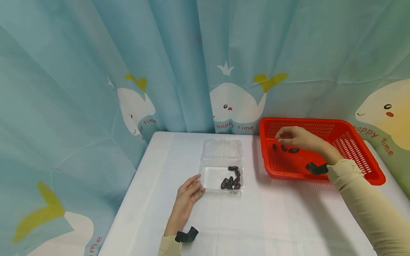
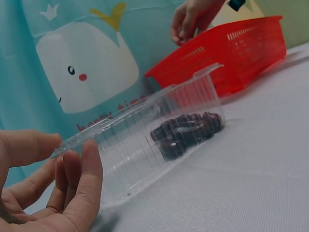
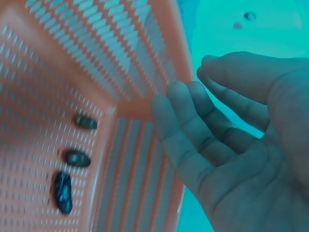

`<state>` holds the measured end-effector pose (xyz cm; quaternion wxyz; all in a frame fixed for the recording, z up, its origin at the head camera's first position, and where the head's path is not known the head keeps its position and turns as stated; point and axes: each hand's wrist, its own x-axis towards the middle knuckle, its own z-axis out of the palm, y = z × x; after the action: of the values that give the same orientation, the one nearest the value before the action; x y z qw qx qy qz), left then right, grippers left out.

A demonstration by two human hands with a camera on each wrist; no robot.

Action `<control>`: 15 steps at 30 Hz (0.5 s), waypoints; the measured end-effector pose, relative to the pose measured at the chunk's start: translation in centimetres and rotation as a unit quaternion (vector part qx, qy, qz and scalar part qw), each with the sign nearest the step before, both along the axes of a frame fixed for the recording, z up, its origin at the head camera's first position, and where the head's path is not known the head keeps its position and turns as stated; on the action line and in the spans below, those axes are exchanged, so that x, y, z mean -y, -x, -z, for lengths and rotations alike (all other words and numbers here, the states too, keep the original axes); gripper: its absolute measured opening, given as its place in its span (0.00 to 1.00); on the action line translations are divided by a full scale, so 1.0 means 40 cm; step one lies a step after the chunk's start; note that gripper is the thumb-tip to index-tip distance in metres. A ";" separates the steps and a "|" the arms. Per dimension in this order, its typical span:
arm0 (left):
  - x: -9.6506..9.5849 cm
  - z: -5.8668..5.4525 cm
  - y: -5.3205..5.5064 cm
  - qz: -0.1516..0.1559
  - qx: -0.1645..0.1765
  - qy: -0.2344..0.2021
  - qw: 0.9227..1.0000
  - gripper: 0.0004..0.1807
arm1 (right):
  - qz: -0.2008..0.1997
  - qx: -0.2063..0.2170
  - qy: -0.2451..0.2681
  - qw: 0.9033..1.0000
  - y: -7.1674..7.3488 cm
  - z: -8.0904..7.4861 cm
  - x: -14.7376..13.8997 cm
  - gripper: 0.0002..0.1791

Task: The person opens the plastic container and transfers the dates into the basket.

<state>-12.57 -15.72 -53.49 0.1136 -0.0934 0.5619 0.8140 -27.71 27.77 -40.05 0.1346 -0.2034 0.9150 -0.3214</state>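
Observation:
In the head view a clear plastic box (image 1: 213,177) stands with its lid (image 1: 222,149) folded back. Several dark, glossy dates (image 1: 231,182) lie along its right side and near right corner. My left hand (image 1: 187,195) pinches the box's left rim between thumb and fingers; this grip shows close up in the left wrist view. Over the red basket (image 1: 320,179) hangs my right hand (image 1: 301,138), its fingers loosely bent, with nothing visible between them. Three dates (image 3: 77,158) lie apart on the basket floor, beside the right hand (image 3: 236,130) in the right wrist view.
A white cloth covers the table (image 1: 250,220). Behind it hangs a blue curtain (image 1: 179,71) printed with whales, close to the back edges of the box lid and basket. The basket's slotted walls rise around its dates.

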 end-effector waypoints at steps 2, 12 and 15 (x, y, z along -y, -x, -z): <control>0.002 0.001 -0.001 0.000 -0.001 0.001 1.000 0.28 | -0.007 0.009 0.010 1.000 -0.009 -0.005 0.021 0.08; 0.004 0.009 -0.002 0.005 -0.005 0.001 1.000 0.30 | -0.066 -0.030 0.002 0.997 -0.051 0.002 0.127 0.08; 0.003 0.007 -0.002 0.004 -0.006 -0.002 1.000 0.30 | -0.078 -0.042 -0.003 0.996 -0.060 0.010 0.154 0.08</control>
<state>-12.50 -15.84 -53.77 0.1136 -0.0860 0.5611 0.8154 -25.33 21.59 -40.46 0.1219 -0.2872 0.9021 -0.2980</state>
